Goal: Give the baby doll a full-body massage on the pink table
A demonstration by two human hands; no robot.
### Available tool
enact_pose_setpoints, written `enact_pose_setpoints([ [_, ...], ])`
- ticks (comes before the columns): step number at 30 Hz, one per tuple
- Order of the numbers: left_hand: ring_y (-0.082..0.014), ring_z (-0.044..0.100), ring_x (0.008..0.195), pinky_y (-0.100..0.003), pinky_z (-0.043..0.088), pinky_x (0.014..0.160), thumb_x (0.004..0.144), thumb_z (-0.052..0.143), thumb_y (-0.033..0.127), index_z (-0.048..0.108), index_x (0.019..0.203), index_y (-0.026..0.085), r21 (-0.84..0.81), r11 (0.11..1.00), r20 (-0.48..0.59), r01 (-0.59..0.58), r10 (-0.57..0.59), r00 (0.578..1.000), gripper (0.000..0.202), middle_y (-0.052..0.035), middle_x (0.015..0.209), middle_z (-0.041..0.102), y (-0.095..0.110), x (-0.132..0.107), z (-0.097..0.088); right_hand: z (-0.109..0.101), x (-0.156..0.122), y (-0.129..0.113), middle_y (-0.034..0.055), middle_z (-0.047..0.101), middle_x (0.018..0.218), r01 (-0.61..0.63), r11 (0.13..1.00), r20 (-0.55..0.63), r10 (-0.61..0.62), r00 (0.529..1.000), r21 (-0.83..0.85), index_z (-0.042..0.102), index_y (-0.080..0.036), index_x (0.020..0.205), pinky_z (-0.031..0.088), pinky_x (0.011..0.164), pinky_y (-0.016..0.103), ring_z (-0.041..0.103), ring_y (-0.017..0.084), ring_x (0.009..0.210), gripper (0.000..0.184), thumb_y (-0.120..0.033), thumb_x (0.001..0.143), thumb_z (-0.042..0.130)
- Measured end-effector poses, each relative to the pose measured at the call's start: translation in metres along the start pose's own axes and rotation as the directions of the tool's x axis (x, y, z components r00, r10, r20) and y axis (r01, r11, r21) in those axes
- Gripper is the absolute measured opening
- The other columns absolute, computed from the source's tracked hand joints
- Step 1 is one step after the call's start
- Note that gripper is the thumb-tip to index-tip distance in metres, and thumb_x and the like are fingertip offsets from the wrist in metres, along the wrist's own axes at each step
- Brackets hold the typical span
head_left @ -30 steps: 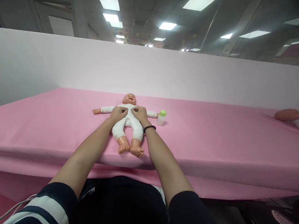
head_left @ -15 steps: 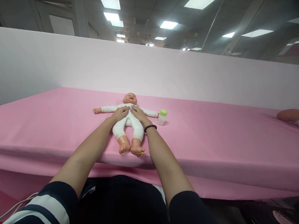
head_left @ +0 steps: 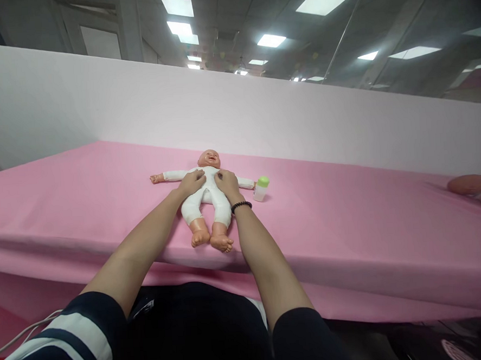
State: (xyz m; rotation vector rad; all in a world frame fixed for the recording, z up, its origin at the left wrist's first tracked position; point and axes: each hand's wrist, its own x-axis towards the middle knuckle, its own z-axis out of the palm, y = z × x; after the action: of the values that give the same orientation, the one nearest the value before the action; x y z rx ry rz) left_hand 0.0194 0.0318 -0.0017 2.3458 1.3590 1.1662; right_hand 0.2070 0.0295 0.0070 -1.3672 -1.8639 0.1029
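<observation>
Newly curled, left hand point(head_left: 192, 182) and right hand point(head_left: 226, 184) seemingly pinch the doll point(head_left: 207, 196) at its chest.

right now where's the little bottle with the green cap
In the head view the bottle stands on the pink sheet just right of the doll, by its outstretched arm, close to the right hand.

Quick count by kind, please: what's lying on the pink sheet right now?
Baby dolls: 2, one in a white suit, one apparently cut off at the right edge
Green-capped bottle: 1
Total: 3
</observation>
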Motion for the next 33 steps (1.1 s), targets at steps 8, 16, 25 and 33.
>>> enact_pose_setpoints([
  [8,-0.0292,0.062,0.135,-0.04,0.044,0.12,0.089,0.052,0.03,0.077,0.127,0.019,-0.134,0.99,0.034,-0.051,0.056,0.998,0.047,-0.0067,0.137,0.072,-0.002,-0.002,0.0,-0.001,-0.002,-0.003,0.0082,0.079,0.111,0.151,0.984,0.056,-0.157,0.986,0.098,0.079,-0.018,0.104,0.052,0.096,0.031,0.072,0.021,0.104,0.024,-0.02,0.098,0.056],
  [16,-0.0296,0.061,0.136,-0.043,0.042,0.123,0.09,0.05,0.03,0.072,0.136,0.015,-0.113,0.993,0.064,-0.034,0.041,0.997,0.054,-0.007,0.143,0.068,0.004,-0.003,-0.002,0.007,0.003,0.008,0.0092,0.065,0.146,0.202,0.943,0.148,-0.247,0.958,0.265,0.071,-0.018,0.134,0.04,0.121,0.036,0.057,0.021,0.139,0.038,-0.025,0.103,0.051],
  [25,-0.0325,0.041,0.154,-0.046,0.03,0.129,0.095,0.046,0.037,0.069,0.136,0.011,0.032,0.996,0.06,0.082,-0.084,0.995,0.053,-0.0143,0.153,0.059,0.003,-0.001,0.0,0.003,0.002,0.003,0.0116,0.075,0.117,0.144,0.981,0.141,-0.161,0.977,0.127,0.074,-0.015,0.111,0.048,0.102,0.034,0.067,0.022,0.11,0.028,-0.028,0.103,0.051],
  [33,-0.0292,0.068,0.111,-0.046,0.051,0.107,0.093,0.045,0.032,0.073,0.093,0.015,0.04,0.999,0.002,0.028,-0.028,1.0,0.032,-0.0144,0.116,0.076,0.004,-0.001,-0.002,-0.001,-0.002,-0.004,0.0125,0.078,0.099,0.062,0.998,0.037,-0.062,0.997,0.019,0.078,-0.016,0.089,0.048,0.087,0.032,0.068,0.024,0.091,0.03,-0.023,0.098,0.05],
])
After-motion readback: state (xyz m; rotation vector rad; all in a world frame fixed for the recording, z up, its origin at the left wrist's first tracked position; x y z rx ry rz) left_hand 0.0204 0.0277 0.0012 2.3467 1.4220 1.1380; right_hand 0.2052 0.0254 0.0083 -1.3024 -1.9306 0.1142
